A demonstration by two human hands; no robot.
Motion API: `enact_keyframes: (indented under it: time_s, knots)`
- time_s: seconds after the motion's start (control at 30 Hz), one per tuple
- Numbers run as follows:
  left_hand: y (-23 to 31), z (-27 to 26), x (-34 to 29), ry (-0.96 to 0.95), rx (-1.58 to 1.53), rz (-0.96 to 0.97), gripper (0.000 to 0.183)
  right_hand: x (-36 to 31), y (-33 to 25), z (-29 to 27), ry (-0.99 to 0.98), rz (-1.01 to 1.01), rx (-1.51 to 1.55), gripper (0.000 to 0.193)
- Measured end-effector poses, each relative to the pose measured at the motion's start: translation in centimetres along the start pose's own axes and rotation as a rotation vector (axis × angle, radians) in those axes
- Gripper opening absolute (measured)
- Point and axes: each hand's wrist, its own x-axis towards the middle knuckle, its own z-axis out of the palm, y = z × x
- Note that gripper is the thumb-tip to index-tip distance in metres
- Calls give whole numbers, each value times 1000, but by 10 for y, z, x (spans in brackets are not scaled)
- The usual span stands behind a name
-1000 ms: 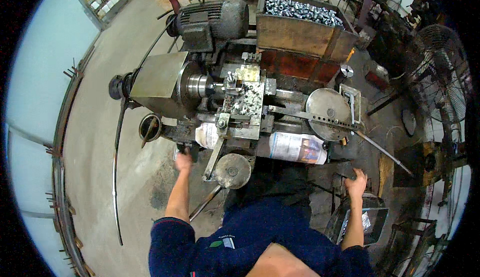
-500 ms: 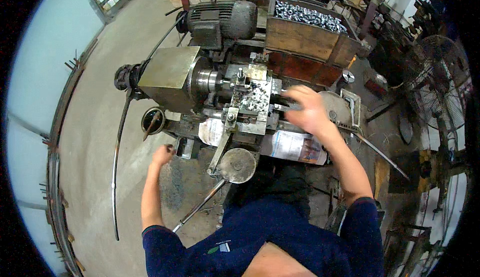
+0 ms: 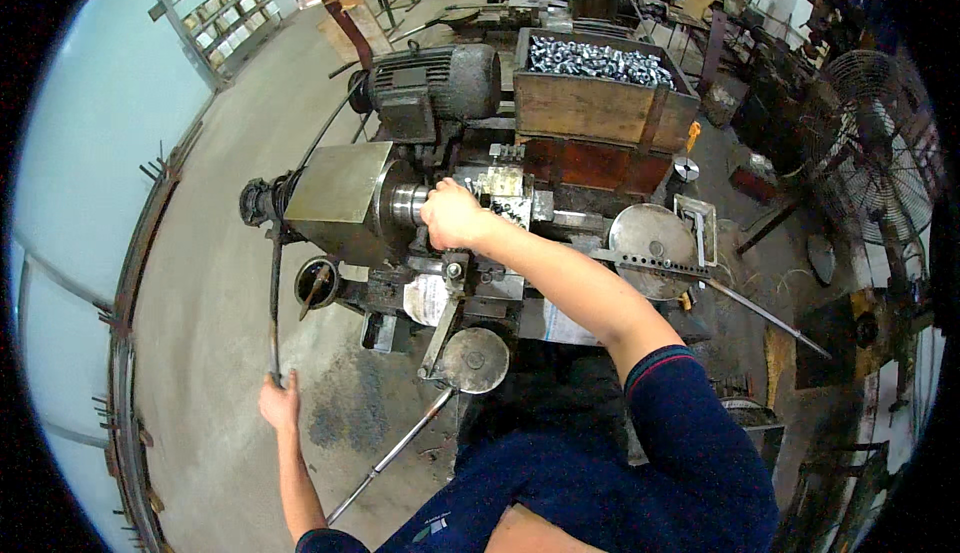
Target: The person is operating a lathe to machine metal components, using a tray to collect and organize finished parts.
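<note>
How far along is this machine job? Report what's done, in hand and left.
Done: the wooden crate behind the machine is heaped with shiny metal pieces, though I cannot tell whether they are finished or raw. In hand: the right hand reaches the spindle nose, hiding any workpiece; the left hand grips the long dark lever. Left: nothing shows how many pieces remain.

Right hand (image 3: 452, 213) moved left to chuck (image 3: 405, 203); left hand (image 3: 280, 403) dropped to lever (image 3: 274, 293).
</note>
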Motion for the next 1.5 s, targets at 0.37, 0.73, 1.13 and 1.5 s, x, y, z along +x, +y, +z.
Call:
enact_keyframes:
  time_s: [0.37, 0.73, 1.13, 1.5]
  knots:
    - [-13, -6, 29, -461, -775, -101, 19, -82, 81, -77, 370, 120, 42, 23]
    - [-15, 17, 41, -379, -737, 11, 14, -131, 258, -101, 499, 772, -95, 47]
    - [3, 4, 48, -706, -1005, -170, 24, -396, 179, -14, 566, 955, 297, 37]
    - [18, -2, 29, -725, -837, -234, 40, -743, -2, 93, -227, 1205, 23, 19]
